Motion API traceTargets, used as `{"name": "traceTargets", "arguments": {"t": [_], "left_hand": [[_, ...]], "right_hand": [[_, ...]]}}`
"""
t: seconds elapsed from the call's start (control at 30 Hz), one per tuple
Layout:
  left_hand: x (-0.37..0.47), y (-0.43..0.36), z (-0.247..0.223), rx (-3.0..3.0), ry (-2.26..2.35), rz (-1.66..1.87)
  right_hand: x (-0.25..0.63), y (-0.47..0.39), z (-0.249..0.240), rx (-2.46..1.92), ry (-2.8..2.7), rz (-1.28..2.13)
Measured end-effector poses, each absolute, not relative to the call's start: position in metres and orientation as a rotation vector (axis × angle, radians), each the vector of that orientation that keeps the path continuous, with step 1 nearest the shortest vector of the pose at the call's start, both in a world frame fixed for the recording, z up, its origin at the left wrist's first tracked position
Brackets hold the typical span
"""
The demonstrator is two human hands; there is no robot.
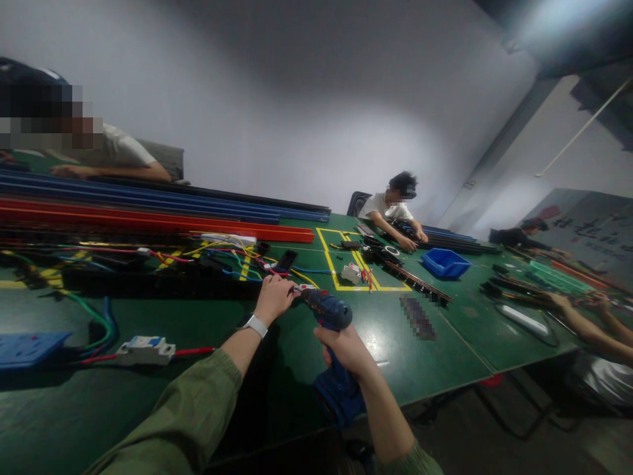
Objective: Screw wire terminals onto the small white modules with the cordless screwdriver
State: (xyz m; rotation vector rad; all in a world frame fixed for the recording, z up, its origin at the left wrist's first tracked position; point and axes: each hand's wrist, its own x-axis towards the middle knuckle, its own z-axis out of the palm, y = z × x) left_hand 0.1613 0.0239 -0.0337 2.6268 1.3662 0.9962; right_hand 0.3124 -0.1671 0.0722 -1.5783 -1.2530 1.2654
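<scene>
My right hand (346, 349) is wrapped round the grip of a dark blue power drill (329, 310), whose front end points left and away. Close to the tip of the drill, my left hand (274, 297) has its fingers bent together at the end of a long black rail (163, 285). What those fingers hold is too small to tell. A small white and red part (307, 287) lies just beyond the drill's tip. Yellow, red and blue wires (232, 251) run over the rail, and a black block (287, 261) stands behind my left hand.
Red rails (148, 221) and blue rails (163, 198) lie across the back left. A white breaker (146, 350) sits front left, another (351, 273) inside yellow tape. A blue bin (445, 262) stands right. Several people work around the green table (405, 369).
</scene>
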Motion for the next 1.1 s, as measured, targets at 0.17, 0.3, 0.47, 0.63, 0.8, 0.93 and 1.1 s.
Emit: {"name": "traceTargets", "arguments": {"t": [0.17,0.3,0.47,0.63,0.8,0.93,1.1], "left_hand": [[0.1619,0.0247,-0.0346,2.635,1.387,0.979],[0.1616,0.0253,-0.0351,2.641,1.389,0.981],[0.1609,0.027,-0.0359,2.63,1.368,0.993],[0.1606,0.0273,-0.0362,2.619,1.349,1.009],[0.1613,0.0262,-0.0353,2.609,1.351,1.007],[0.1619,0.0265,-0.0356,2.616,1.367,0.999],[0.1617,0.0264,-0.0357,2.62,1.375,0.989]], "right_hand": [[0.3135,-0.167,0.0693,-1.555,-1.256,1.265],[0.3132,-0.1668,0.0696,-1.568,-1.258,1.266],[0.3129,-0.1669,0.0712,-1.56,-1.275,1.258],[0.3131,-0.1664,0.0722,-1.596,-1.276,1.283],[0.3123,-0.1673,0.0748,-1.571,-1.276,1.278],[0.312,-0.1681,0.0761,-1.576,-1.289,1.275],[0.3115,-0.1681,0.0758,-1.591,-1.286,1.259]]}}
